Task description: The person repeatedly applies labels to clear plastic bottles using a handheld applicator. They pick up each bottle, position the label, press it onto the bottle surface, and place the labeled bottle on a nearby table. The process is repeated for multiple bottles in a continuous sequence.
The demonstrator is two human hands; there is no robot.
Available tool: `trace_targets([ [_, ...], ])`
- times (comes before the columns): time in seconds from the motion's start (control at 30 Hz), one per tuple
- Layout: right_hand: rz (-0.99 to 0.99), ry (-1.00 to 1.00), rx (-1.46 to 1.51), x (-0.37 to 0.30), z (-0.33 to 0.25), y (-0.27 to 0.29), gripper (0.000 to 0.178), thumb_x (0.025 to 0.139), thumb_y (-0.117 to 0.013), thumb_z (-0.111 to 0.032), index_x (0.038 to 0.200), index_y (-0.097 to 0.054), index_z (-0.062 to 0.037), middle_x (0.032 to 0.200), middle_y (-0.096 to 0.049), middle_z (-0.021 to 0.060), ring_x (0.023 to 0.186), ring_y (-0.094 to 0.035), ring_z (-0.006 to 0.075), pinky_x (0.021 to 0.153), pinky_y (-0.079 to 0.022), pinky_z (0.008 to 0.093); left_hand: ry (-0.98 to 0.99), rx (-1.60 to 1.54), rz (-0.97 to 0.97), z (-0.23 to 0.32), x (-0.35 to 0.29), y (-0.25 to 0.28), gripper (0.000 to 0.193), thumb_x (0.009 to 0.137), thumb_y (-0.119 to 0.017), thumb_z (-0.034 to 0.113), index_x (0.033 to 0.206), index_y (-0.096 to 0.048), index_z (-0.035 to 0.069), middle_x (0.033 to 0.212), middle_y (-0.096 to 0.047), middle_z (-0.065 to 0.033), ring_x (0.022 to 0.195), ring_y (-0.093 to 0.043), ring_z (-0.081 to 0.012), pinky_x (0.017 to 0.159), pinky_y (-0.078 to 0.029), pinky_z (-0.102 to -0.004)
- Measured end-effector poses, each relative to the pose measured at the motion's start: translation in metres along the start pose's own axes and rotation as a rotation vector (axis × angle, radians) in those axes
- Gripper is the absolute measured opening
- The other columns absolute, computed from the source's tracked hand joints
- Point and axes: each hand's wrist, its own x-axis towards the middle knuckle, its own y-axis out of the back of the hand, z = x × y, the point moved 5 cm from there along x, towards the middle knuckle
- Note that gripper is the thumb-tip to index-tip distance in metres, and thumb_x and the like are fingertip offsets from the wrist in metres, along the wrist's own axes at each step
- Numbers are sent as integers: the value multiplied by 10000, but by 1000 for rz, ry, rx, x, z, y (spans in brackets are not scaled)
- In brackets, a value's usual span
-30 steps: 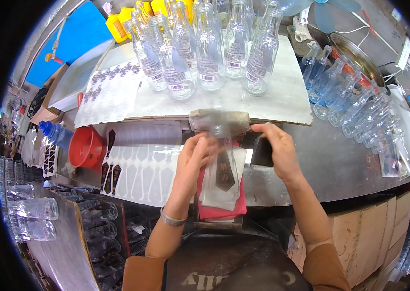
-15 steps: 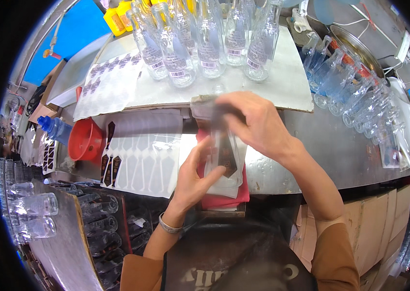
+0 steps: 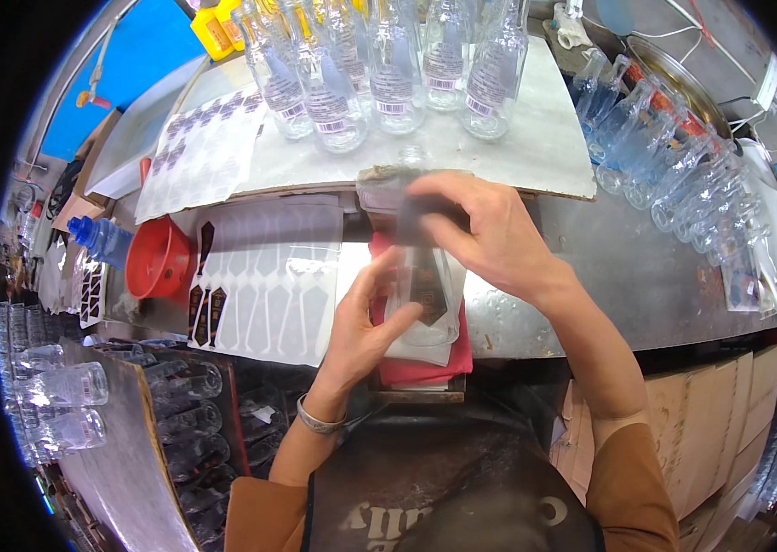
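A clear glass bottle (image 3: 432, 296) with a dark pointed label lies on a folded red cloth (image 3: 425, 370) at the near edge of the metal counter (image 3: 609, 276). My left hand (image 3: 363, 324) grips the bottle's left side, thumb on the glass beside the label. My right hand (image 3: 491, 235) reaches across the bottle's upper part and covers its neck, fingers curled over it. The neck end is blurred and hidden under that hand.
Several upright labelled clear bottles (image 3: 388, 74) stand on a white board behind. More empty bottles (image 3: 683, 175) lie at the right. A backing sheet with dark labels (image 3: 264, 276), a red funnel (image 3: 154, 259) and a blue bottle (image 3: 99, 239) sit at left. Bottles (image 3: 57, 391) are stacked at lower left.
My right hand has swung from the bottle's right side across its top. My left hand has slid down from the top to the bottle's left side.
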Motion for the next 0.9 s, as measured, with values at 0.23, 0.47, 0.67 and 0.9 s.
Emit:
trace_targets([
  [0.23,64,276,-135,-23,-20,-11,350,744,-696,50,1072,-690,-72,1048,-714,82,948,-658,285,824,-523,388,31,84,-55,1,-4,0,810,844,-784,117,1527,-370,-18,1496,-485,-122,1303,-516,-214,1105,-405,-376],
  [0.47,-209,223,-22,-81,-57,-16,387,690,-744,9,1057,-704,-107,1021,-713,45,944,-649,267,807,-538,404,-73,118,-117,10,-22,22,872,821,-717,88,1567,-276,-13,1578,-368,-179,1433,-417,-299,1210,-277,-450],
  [0.67,-16,266,-191,-36,-26,-7,258,759,-700,-1,1000,-684,-89,1028,-715,68,930,-644,298,819,-530,403,-56,-46,-9,12,-15,16,746,897,-647,62,1558,-306,-6,1560,-405,-160,1413,-439,-285,1180,-322,-436],
  [0.9,-206,-299,310,-106,-18,-3,186,896,-644,-86,1057,-688,-3,894,-683,94,838,-647,215,757,-518,339,-3,-78,62,6,6,7,557,1038,-525,172,1532,-354,-21,1512,-465,-183,1400,-456,-277,1156,-344,-396],
])
